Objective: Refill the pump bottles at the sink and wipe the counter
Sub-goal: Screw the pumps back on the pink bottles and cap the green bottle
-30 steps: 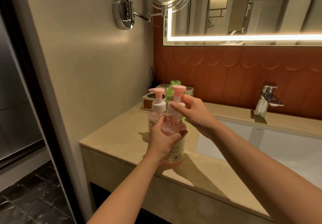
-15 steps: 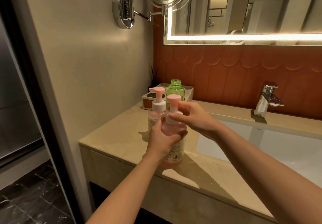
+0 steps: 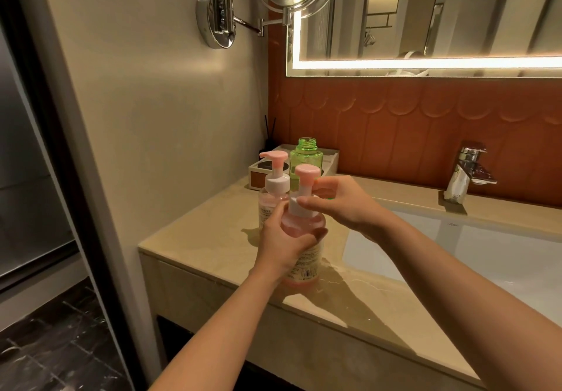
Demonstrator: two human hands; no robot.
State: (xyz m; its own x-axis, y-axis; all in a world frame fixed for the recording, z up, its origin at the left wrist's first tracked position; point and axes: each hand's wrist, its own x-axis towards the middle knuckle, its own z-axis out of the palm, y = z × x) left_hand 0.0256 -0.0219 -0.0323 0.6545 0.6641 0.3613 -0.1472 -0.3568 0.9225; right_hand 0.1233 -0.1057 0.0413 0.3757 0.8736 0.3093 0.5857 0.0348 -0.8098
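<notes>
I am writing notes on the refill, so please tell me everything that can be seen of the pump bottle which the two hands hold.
The front pump bottle looks like clear plastic with pink liquid inside. It has a white label with dark print low on its body, a white collar and a pink pump head. It stands upright on the beige counter, near the front edge, left of the sink. The left hand grips its body; the right hand pinches the collar with its fingers.

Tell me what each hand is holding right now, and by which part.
The left hand grips the nearer pink pump bottle around its body; the right hand pinches the white collar of that bottle's pump.
</notes>
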